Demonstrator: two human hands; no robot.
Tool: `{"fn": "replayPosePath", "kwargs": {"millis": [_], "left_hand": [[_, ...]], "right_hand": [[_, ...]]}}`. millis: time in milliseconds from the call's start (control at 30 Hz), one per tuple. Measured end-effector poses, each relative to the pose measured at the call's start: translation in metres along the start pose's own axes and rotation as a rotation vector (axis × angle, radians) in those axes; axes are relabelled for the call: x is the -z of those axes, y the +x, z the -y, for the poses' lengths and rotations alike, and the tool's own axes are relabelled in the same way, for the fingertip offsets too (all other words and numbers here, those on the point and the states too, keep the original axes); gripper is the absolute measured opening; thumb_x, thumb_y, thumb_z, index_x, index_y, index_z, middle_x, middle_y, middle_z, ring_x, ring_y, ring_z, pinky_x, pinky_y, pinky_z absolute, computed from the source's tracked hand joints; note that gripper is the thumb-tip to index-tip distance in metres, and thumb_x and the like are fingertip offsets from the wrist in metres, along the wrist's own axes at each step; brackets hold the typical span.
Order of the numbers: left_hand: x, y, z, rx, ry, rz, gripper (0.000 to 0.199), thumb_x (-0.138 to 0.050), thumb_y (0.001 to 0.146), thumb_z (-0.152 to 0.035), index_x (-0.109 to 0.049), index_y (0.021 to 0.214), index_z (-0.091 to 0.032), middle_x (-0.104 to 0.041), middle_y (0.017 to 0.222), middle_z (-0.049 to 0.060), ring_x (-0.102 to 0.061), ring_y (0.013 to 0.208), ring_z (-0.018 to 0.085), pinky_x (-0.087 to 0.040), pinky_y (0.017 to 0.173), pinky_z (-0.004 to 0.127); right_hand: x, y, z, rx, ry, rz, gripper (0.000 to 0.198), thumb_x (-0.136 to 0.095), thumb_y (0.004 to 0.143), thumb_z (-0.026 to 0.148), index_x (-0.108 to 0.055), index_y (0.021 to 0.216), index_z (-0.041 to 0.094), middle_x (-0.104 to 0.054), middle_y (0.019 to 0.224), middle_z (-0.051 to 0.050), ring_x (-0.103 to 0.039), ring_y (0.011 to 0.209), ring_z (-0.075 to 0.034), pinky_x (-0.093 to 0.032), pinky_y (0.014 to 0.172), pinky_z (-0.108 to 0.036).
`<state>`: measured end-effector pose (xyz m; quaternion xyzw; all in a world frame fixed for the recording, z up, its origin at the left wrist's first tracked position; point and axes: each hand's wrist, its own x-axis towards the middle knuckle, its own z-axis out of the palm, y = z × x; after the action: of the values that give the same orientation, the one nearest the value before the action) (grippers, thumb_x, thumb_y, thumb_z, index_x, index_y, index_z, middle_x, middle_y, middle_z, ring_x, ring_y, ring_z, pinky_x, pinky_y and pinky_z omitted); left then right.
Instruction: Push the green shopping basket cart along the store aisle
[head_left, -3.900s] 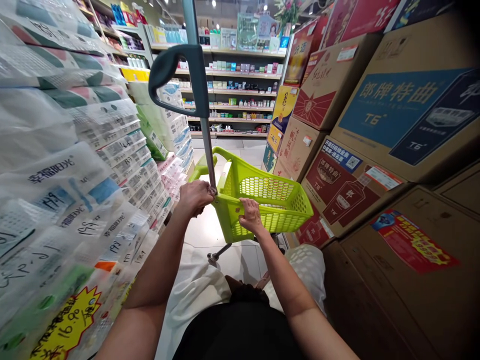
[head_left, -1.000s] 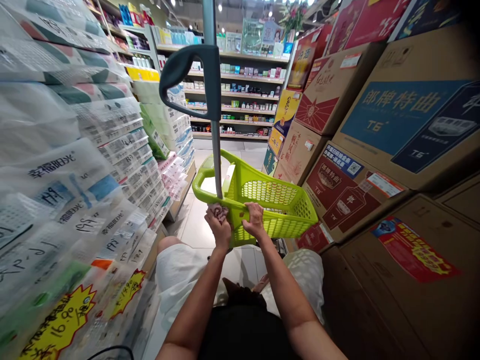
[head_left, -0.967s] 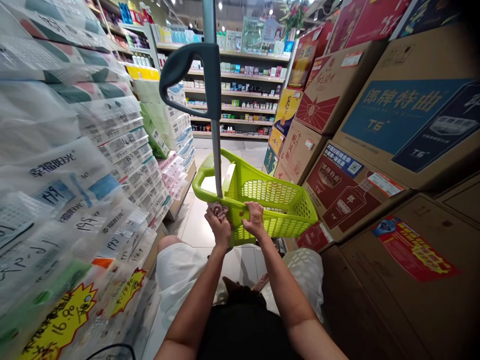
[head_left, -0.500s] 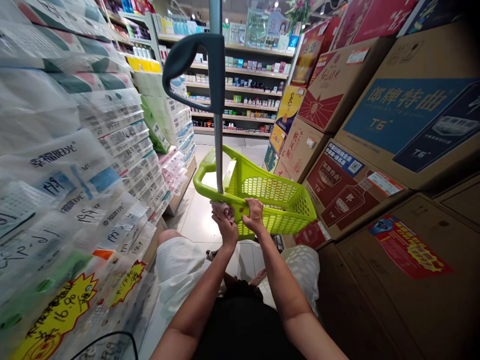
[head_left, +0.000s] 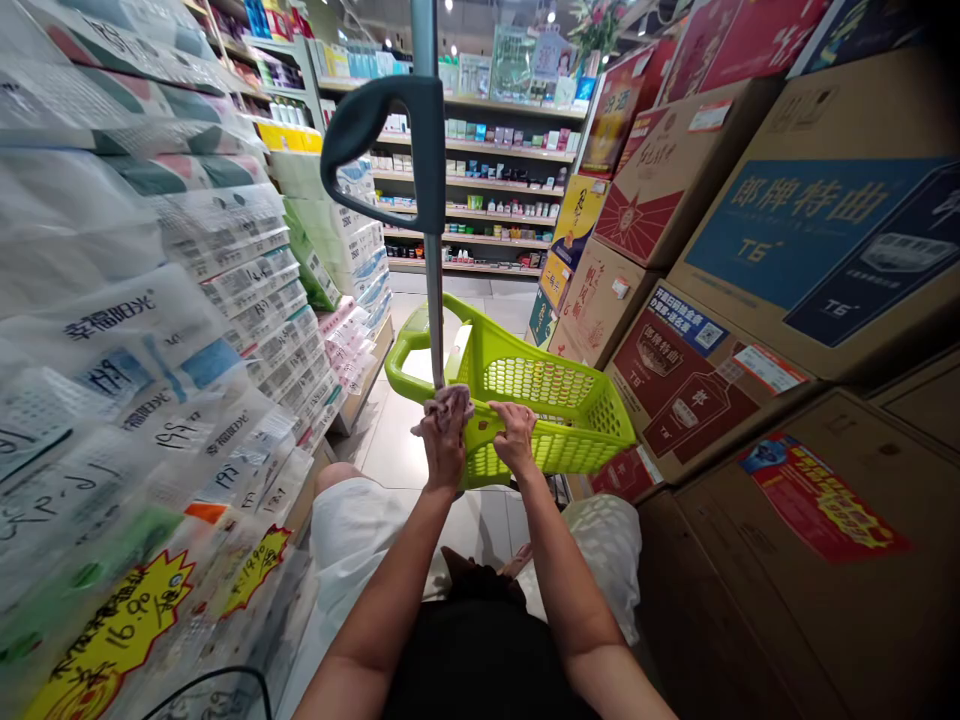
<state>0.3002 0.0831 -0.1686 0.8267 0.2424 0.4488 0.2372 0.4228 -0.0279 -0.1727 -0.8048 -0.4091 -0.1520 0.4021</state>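
Observation:
A lime-green shopping basket (head_left: pixel 555 380) with perforated walls stands on the floor before my knees. From its left end rises a metal pole (head_left: pixel 436 310) with a dark grey loop handle (head_left: pixel 429 150). My left hand (head_left: pixel 445 450) is closed on a crumpled pinkish-grey cloth (head_left: pixel 450 402), pressed to the basket's near rim by the foot of the pole. Just to the right, my right hand (head_left: pixel 515 437) grips that same rim, fingers over the top. The cloth hides part of the rim and my left fingertips.
Stacked plastic-wrapped paper packs (head_left: pixel 247 290) with yellow price signs line the left side. Cardboard cartons (head_left: pixel 817 230) are piled high on the right. Shelves of small goods (head_left: pixel 510 160) stand across the aisle's far end. Pale floor tiles (head_left: pixel 397 440) show around the basket.
My left hand has slid the cloth slightly up onto the rim by the pole's foot. My right hand has shifted a little right and down, still on the rim.

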Motion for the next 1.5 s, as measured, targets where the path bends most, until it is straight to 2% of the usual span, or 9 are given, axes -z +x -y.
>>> {"fn": "replayPosePath", "kwargs": {"millis": [167, 367, 633, 800, 933, 1100, 1233, 1400, 1500], "left_hand": [[-0.005, -0.032, 0.017, 0.098, -0.057, -0.051, 0.046, -0.054, 0.093, -0.021, -0.069, 0.136, -0.021, -0.057, 0.13, 0.018, -0.053, 0.127, 0.033, -0.047, 0.108, 0.05], [0.028, 0.019, -0.009, 0.22, -0.051, -0.363, 0.051, -0.048, 0.088, -0.01, -0.068, 0.134, -0.018, -0.044, 0.132, 0.019, -0.042, 0.139, 0.033, -0.042, 0.117, 0.049], [0.079, 0.031, -0.042, 0.088, 0.029, -0.206, 0.053, -0.052, 0.075, -0.003, -0.078, 0.116, -0.023, -0.045, 0.118, 0.012, -0.049, 0.129, 0.032, -0.044, 0.116, 0.048], [0.104, 0.047, -0.032, -0.027, 0.104, 0.016, 0.059, -0.052, 0.071, 0.0, -0.081, 0.112, -0.03, -0.05, 0.112, 0.011, -0.053, 0.116, 0.032, -0.049, 0.109, 0.051], [0.109, 0.063, -0.021, 0.023, 0.168, -0.021, 0.059, -0.053, 0.072, -0.002, -0.08, 0.117, -0.028, -0.05, 0.113, 0.012, -0.053, 0.112, 0.032, -0.05, 0.107, 0.052], [0.107, 0.058, -0.02, -0.109, 0.147, 0.09, 0.053, -0.054, 0.075, -0.004, -0.081, 0.112, -0.031, -0.052, 0.118, 0.01, -0.053, 0.115, 0.03, -0.052, 0.105, 0.048], [0.115, 0.075, -0.003, -0.126, 0.176, 0.104, 0.058, -0.052, 0.076, -0.002, -0.08, 0.116, -0.032, -0.054, 0.112, 0.01, -0.054, 0.113, 0.03, -0.052, 0.102, 0.046], [0.119, 0.12, 0.019, -0.076, 0.189, 0.106, 0.048, -0.056, 0.078, -0.006, -0.082, 0.111, -0.028, -0.055, 0.106, 0.009, -0.055, 0.106, 0.028, -0.049, 0.105, 0.046], [0.123, 0.122, 0.015, -0.156, 0.186, 0.198, 0.04, -0.058, 0.08, -0.006, -0.083, 0.101, -0.028, -0.058, 0.106, 0.009, -0.056, 0.104, 0.027, -0.048, 0.105, 0.044]], "right_hand": [[0.0, 0.005, -0.002, -0.054, 0.107, -0.015, 0.058, -0.046, 0.059, 0.005, -0.07, 0.107, 0.027, -0.073, 0.102, -0.001, -0.054, 0.108, -0.025, -0.026, 0.107, -0.046], [0.011, 0.009, -0.018, -0.081, 0.14, -0.067, 0.048, -0.045, 0.057, 0.008, -0.071, 0.093, 0.025, -0.074, 0.093, -0.001, -0.055, 0.102, -0.025, -0.026, 0.106, -0.047], [0.031, 0.017, -0.039, -0.087, 0.17, -0.01, 0.038, -0.045, 0.057, 0.008, -0.068, 0.083, 0.024, -0.071, 0.087, -0.001, -0.058, 0.101, -0.024, -0.027, 0.105, -0.045], [0.032, 0.01, -0.009, -0.016, 0.158, -0.015, 0.073, -0.045, 0.058, 0.006, -0.062, 0.127, 0.024, -0.07, 0.115, -0.005, -0.057, 0.115, -0.026, -0.026, 0.113, -0.047], [0.026, 0.007, 0.025, 0.056, 0.158, -0.006, 0.072, -0.044, 0.07, 0.009, -0.057, 0.138, 0.027, -0.065, 0.126, -0.005, -0.054, 0.122, -0.026, -0.025, 0.117, -0.047], [0.013, 0.026, 0.039, 0.019, 0.303, 0.009, 0.045, -0.034, 0.089, 0.018, -0.07, 0.114, 0.026, -0.063, 0.114, -0.005, -0.053, 0.114, -0.025, -0.039, 0.102, -0.04], [0.004, 0.037, 0.042, -0.072, 0.401, -0.04, 0.04, -0.026, 0.096, 0.023, -0.064, 0.086, 0.023, -0.062, 0.094, -0.005, -0.053, 0.099, -0.023, -0.039, 0.092, -0.037], [0.0, 0.038, 0.044, -0.093, 0.41, -0.055, 0.036, -0.027, 0.096, 0.025, -0.06, 0.081, 0.023, -0.063, 0.088, -0.004, -0.052, 0.096, -0.023, -0.037, 0.091, -0.036], [-0.001, 0.036, 0.043, -0.114, 0.412, -0.065, 0.033, -0.029, 0.094, 0.027, -0.059, 0.08, 0.023, -0.063, 0.087, -0.004, -0.052, 0.095, -0.023, -0.036, 0.091, -0.036]]}}
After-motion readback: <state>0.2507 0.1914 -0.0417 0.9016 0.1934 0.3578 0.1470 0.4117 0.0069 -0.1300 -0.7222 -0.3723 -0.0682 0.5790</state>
